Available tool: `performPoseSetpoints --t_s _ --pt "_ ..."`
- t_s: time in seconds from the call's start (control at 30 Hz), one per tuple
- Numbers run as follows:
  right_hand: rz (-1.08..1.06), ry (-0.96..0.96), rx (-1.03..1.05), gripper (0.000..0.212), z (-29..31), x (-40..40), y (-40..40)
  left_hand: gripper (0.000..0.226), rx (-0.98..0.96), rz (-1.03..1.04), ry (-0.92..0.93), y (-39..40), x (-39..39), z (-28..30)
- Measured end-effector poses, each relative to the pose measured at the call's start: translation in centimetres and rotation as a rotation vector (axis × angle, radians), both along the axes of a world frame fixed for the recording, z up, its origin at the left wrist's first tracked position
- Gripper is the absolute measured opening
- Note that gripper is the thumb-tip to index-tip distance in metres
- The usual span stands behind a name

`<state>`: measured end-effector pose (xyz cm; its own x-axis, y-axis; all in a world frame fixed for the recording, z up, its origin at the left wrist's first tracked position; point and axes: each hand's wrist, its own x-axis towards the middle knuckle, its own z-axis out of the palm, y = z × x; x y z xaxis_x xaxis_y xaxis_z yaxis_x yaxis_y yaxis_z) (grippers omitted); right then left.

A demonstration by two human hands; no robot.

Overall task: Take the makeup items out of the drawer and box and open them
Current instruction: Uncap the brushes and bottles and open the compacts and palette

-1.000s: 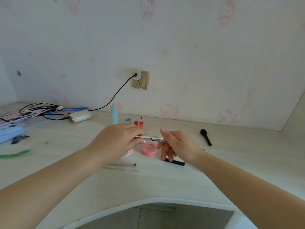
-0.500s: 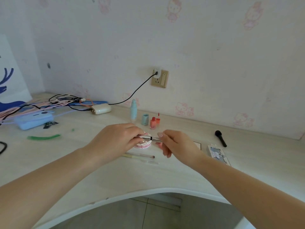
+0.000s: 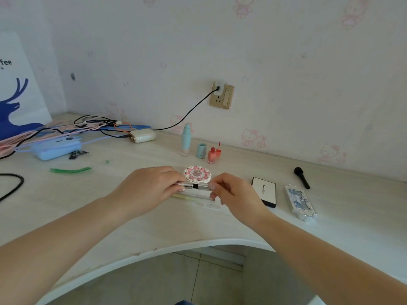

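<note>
Above the near middle of the pale desk (image 3: 220,227), I hold a slim silver makeup tube (image 3: 195,186) level between both hands, my left hand (image 3: 152,190) pinching its left half and my right hand (image 3: 234,194) pinching its right half at the fingertips. The tube's long axis runs left to right, roughly parallel to the desk's near edge, with a narrow black band showing at its middle where the two silver parts meet; which end is the cap I cannot tell. It looks light, rigid and glossy, so likely slick under the fingers, and I judge the best hold is a firm pinch on each half close to that black joint, pulling straight apart along the axis rather than bending. Just beyond it on the desk sits a round pink-and-white compact (image 3: 197,173); under my hands lie a thin yellowish stick (image 3: 187,197) and a clear cap (image 3: 209,204). A flat white box (image 3: 264,191) and a silvery blue case (image 3: 300,202) lie to the right.
</note>
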<state>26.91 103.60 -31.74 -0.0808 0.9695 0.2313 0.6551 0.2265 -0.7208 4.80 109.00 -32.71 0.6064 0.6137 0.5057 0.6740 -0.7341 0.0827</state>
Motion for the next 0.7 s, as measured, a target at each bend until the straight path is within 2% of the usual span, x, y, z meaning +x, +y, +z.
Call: performPoseSetpoints --t_s 0.07,0.2,0.37,0.57,0.7 --pt "-0.022 0.025 0.021 0.008 -1.0 0.1 0.0 0.044 -0.011 0.004 0.005 0.3 -0.4 -0.8" --pt "-0.080 0.074 0.014 0.011 -2.8 0.4 -0.5 0.045 -0.045 0.014 0.007 0.5 -1.1 -2.5" --pt "-0.143 0.163 -0.023 0.019 -5.2 0.0 -0.8 0.033 0.061 0.003 0.089 1.0 -1.2 -4.3" --pt "-0.176 0.043 -0.024 0.015 -6.6 0.1 -0.6 0.032 0.094 0.022 0.120 1.9 -1.5 -6.3" --pt "-0.204 -0.055 0.006 0.016 -6.9 0.1 0.0 0.034 0.038 0.073 0.040 2.5 -2.2 -7.1"
